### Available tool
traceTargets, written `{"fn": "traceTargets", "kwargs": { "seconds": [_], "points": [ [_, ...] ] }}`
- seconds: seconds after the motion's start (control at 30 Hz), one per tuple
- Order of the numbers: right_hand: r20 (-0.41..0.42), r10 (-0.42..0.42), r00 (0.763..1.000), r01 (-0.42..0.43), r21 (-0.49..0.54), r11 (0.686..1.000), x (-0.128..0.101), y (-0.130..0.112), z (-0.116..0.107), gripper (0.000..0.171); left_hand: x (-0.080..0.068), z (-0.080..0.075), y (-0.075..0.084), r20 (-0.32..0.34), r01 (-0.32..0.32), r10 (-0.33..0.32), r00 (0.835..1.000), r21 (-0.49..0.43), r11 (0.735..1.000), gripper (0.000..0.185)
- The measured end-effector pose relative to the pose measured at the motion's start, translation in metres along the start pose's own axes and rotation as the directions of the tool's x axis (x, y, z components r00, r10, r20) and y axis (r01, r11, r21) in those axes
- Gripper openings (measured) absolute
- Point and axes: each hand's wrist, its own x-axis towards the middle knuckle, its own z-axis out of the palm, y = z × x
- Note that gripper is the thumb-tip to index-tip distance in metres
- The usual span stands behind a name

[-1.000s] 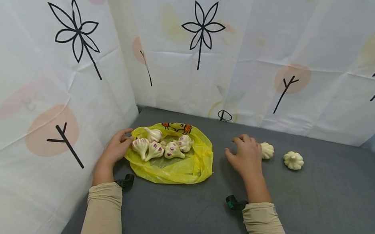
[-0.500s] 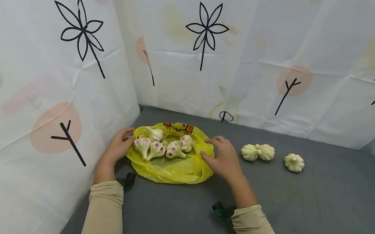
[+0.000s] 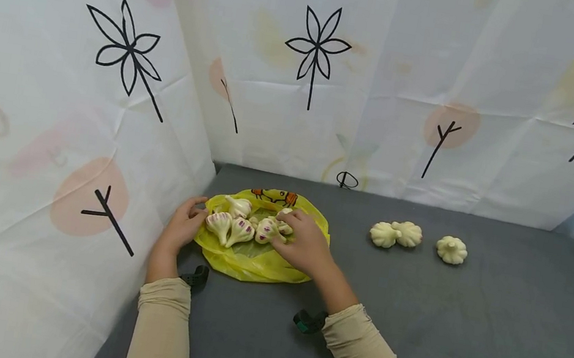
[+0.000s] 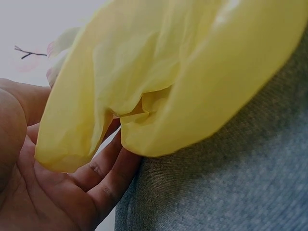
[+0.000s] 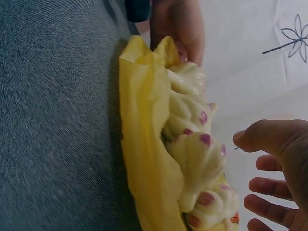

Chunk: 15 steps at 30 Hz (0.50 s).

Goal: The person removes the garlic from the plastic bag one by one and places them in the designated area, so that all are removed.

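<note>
A yellow plastic bag (image 3: 273,270) lies spread on the dark grey cloth, its mouth facing up. Several garlic bulbs (image 3: 241,231) with purple marks sit inside it. At the bag's left edge my left hand (image 3: 181,226) holds the rim; in the left wrist view the bag's folded edge (image 4: 72,130) lies between thumb and fingers. My right hand (image 3: 305,245) hovers over the right side of the bag, partly covering the bulbs there. The right wrist view has its fingers (image 5: 269,207) spread and apart from the garlic bulb (image 5: 199,161) nearest to it.
To the right of the bag, two pale garlic bulbs (image 3: 395,234) lie touching, and a single bulb (image 3: 451,250) sits farther right. White patterned cloth walls (image 3: 409,67) rise behind and on the left, close to the left forearm.
My right hand has moved left from the loose bulbs to above the bag, uncovering one pale bulb. My left hand has stayed at the bag's left edge.
</note>
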Motion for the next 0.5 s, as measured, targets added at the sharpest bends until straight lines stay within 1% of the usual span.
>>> {"fn": "traceTargets", "kwargs": {
  "seconds": [0.1, 0.27, 0.5],
  "points": [
    [0.015, 0.015, 1.0, -0.014, -0.055, 0.998, 0.002, -0.003, 0.008, 0.048, -0.001, 0.001, 0.0, -0.005, 0.005, -0.005, 1.0, -0.009, 1.0, 0.052],
    [0.024, 0.035, 0.999, -0.032, -0.132, 0.991, 0.005, -0.004, 0.018, 0.052, -0.002, 0.001, 0.001, 0.005, 0.011, -0.011, 1.0, -0.001, 1.0, 0.053],
    [0.034, 0.068, 0.997, -0.061, -0.192, 0.98, 0.006, -0.004, 0.027, 0.057, -0.001, 0.001, 0.001, 0.004, 0.02, -0.02, 1.0, -0.012, 1.0, 0.053]
  ]
}}
